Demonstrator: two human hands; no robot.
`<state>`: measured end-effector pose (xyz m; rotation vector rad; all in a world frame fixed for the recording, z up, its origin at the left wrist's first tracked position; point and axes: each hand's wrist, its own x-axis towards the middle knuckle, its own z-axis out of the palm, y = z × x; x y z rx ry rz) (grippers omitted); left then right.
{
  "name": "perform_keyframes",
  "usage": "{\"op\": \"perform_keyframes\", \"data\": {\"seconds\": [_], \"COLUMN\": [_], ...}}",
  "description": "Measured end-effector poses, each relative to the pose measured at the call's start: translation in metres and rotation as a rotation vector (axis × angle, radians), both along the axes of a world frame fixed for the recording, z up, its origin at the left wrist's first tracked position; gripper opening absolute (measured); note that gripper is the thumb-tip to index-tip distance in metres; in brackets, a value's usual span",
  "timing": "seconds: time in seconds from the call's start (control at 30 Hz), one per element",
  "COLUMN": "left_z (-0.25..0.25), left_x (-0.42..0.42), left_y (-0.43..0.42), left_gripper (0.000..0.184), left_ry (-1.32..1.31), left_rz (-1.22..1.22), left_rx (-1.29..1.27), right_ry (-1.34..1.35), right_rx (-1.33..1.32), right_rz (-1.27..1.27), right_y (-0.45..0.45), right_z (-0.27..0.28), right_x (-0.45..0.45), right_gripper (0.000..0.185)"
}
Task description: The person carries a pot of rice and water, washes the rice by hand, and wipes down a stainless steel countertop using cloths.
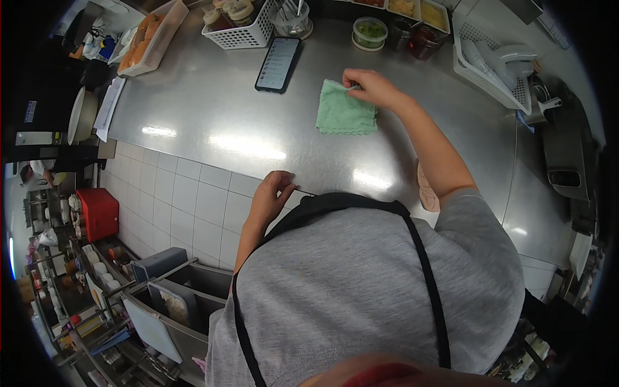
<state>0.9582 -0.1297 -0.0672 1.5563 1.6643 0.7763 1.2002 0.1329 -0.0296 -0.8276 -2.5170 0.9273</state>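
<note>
A green cloth, folded into a rough square, lies on the steel counter. My right hand pinches it at its upper right edge. At the counter's front edge rests my left hand, its fingers loosely curled with a gap to the thumb and nothing seen in them. A phone with a lit screen lies left of the cloth. Partly hidden by my right arm is a pinkish-brown cloth.
Along the back stand a white basket of bottles, a tub of utensils, a tub of green food and dark jars. A bread tray is at back left, a white basket at right. Grey bins stand below left.
</note>
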Motion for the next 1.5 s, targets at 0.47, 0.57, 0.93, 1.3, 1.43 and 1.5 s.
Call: {"op": "perform_keyframes", "data": {"seconds": [0.47,0.57,0.93,1.3,1.43,1.5], "left_z": [0.013,0.008,0.005,0.011,0.014,0.012], "left_x": [0.004,0.004,0.002,0.000,0.002,0.005], "left_y": [-0.002,-0.002,-0.001,0.003,0.005,0.002], "left_gripper": [0.020,0.020,0.021,0.023,0.023,0.023], "left_ry": [0.068,0.048,-0.008,-0.059,-0.027,-0.025], "left_rz": [-0.010,0.002,0.019,0.038,0.048,0.054], "left_rx": [-0.023,-0.025,-0.063,-0.180,-0.158,-0.136], "right_ry": [-0.192,-0.311,-0.495,-0.340,-0.385,-0.410], "right_rx": [0.239,0.291,0.015,0.413,0.382,0.352], "right_rz": [0.199,0.070,-0.514,-0.571,-0.737,-0.858], "right_y": [-0.072,-0.051,0.094,0.109,0.139,0.148], "right_z": [-0.043,-0.055,-0.038,-0.083,-0.089,-0.088], "right_x": [0.002,-0.007,-0.108,-0.100,-0.127,-0.136], "right_gripper": [0.035,0.048,0.054,0.044,0.047,0.051]}}
